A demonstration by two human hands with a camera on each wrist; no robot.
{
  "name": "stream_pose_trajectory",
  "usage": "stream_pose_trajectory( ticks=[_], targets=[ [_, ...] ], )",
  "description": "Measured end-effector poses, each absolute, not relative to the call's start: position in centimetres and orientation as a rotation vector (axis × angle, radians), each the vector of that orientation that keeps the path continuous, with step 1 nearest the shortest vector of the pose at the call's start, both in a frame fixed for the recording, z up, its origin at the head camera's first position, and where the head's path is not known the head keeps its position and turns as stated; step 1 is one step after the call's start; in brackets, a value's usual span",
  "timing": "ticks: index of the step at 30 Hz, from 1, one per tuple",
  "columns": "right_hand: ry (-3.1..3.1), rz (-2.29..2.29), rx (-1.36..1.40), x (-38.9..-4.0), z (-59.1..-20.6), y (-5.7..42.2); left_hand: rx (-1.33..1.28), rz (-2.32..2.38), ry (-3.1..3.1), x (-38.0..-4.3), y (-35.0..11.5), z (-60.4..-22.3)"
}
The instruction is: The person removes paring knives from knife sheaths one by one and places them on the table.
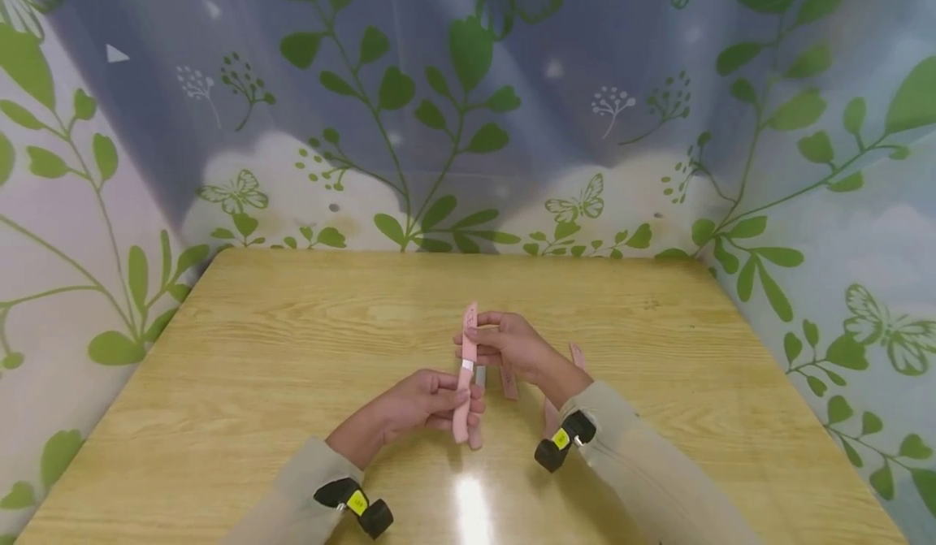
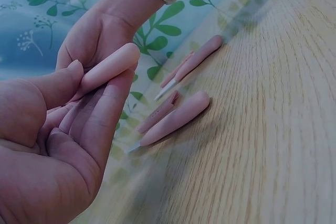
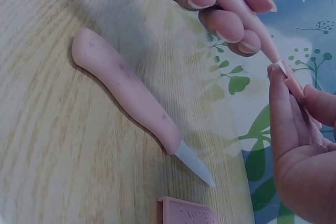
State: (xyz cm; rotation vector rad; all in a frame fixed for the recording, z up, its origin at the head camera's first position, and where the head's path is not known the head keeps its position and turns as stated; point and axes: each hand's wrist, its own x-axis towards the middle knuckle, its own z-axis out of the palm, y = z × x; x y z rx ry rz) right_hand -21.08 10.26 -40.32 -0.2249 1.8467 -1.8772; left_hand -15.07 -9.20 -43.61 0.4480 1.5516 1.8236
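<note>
Over the middle of the table, a small knife with a pink handle is upheld between both hands. My left hand pinches the handle between thumb and fingers. A pink sheath covers most of the blade, and my right hand pinches it. Between handle and sheath a short pale stretch of blade shows. Beneath lies a second pink-handled knife with its pale blade bare, beside a loose pink sheath. The left wrist view shows the held handle end-on.
Another bare pink-handled knife and its loose sheath lie to the right, partly behind my right forearm. A leaf-patterned cloth hangs round the wooden table's back and sides.
</note>
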Motion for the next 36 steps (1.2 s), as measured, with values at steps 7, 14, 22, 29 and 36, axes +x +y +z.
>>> stream_pose_trajectory(
  ticks=[7, 14, 22, 29, 36],
  targets=[
    [1.852, -1.886, -0.217, -21.17, -40.29, 10.29, 0.451, 1.825, 1.551, -14.99, -8.97, -43.53],
    [1.826, -1.9, -0.235, -21.31, -40.31, 10.47, 0.429, 1.843, 1.544, -14.93, -8.69, -43.61],
    [1.847, -1.901, -0.25, -21.35, -40.13, 10.46, 0.417, 1.84, 1.544, -14.97, -8.79, -43.43],
    [1.823, -1.917, -0.232, -21.34, -40.47, 10.21, 0.435, 1.845, 1.551, -14.83, -8.96, -43.88],
    [1.804, -1.939, -0.213, -21.35, -40.72, 10.11, 0.435, 1.844, 1.532, -14.62, -9.08, -43.84]
  ],
)
